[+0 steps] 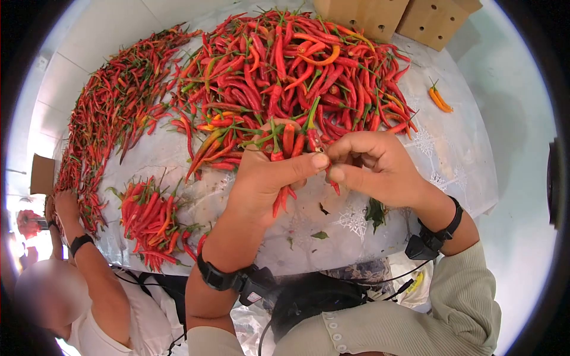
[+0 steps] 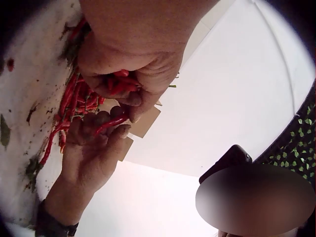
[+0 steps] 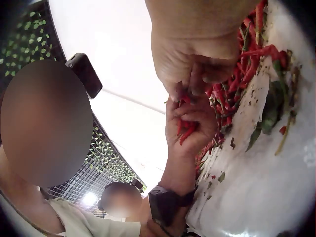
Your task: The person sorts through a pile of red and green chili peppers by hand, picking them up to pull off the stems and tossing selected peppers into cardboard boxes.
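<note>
In the head view my left hand (image 1: 261, 184) grips several red chilies (image 1: 289, 139), their green stems up and tips poking out below the palm. Its thumb and fingers also pinch one red chili (image 2: 112, 123) that spans the gap between the hands. Thumb and curled fingers of my right hand (image 1: 380, 166) pinch that same chili from the other side. The right wrist view shows red tips (image 3: 186, 132) in the left palm. Just beyond both hands rises a big heap of red and orange chilies (image 1: 285, 71) with stems on.
A small pile of chilies (image 1: 151, 213) lies left of my left arm, and a long bank of them (image 1: 119, 107) lines the table's left side. Two orange chilies (image 1: 439, 98) and some leaves (image 1: 375, 213) lie on the cloth. Cardboard boxes (image 1: 368, 18) stand behind; another person (image 1: 113, 296) works at left.
</note>
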